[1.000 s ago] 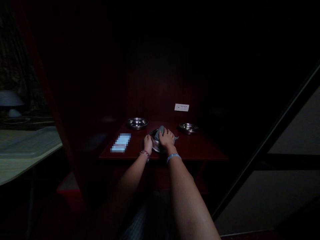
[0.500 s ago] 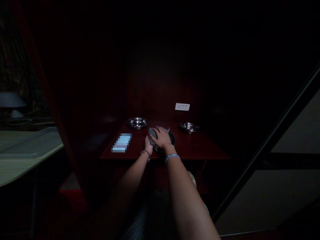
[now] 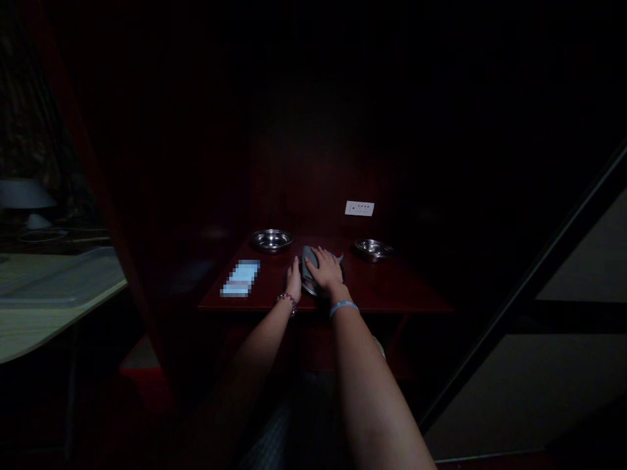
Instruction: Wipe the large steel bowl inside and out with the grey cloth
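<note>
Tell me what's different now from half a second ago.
The right hand has slid rightward over the middle bowl, taking the gray cloth with it. Nothing has visibly been picked up or let go. The left hand stays at that bowl's left side, and the back-left bowl and back-right bowl sit where they were.

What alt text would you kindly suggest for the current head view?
A person's right hand presses a gray cloth on a metal dish, with the left hand at its rim. In dim light, a left bowl and a right bowl stand farther back on the dark red tabletop.
</note>
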The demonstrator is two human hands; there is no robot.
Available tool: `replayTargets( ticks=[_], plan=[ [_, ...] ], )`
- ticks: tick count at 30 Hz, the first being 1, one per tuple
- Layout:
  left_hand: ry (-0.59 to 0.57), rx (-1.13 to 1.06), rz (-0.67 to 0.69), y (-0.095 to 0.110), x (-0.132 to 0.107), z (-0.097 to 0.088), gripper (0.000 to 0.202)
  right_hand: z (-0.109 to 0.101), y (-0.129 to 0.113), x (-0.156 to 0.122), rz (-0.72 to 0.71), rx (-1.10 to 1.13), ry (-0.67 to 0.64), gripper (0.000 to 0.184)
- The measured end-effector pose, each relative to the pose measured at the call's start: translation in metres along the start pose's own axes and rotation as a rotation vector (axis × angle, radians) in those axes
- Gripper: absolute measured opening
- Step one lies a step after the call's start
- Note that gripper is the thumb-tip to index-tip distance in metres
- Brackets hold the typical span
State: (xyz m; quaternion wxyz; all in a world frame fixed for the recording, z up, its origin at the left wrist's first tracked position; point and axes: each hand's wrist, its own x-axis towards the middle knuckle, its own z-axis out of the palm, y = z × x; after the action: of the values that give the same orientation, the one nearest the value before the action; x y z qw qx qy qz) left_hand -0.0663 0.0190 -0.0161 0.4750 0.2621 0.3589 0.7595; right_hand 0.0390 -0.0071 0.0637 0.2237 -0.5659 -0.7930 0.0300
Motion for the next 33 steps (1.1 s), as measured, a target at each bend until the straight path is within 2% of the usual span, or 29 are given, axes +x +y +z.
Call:
replayTargets(
  ticks=[12,26,33],
  plan=[
    [0.005,-0.01,-0.011,0.017,-0.017,0.008,0.021,-0.004,0.001,-0.004,-0.018,0.013,-0.023,0.061],
    [0.04,0.029,-0.015,0.017,-0.017,0.01,0.027,-0.004,0.001,-0.004,-0.017,-0.001,-0.016,0.061],
    [-0.002,0.014,0.0,0.017,-0.018,0.008,0.027,-0.002,0.003,-0.003,-0.036,0.007,-0.006,0.06]
  ],
)
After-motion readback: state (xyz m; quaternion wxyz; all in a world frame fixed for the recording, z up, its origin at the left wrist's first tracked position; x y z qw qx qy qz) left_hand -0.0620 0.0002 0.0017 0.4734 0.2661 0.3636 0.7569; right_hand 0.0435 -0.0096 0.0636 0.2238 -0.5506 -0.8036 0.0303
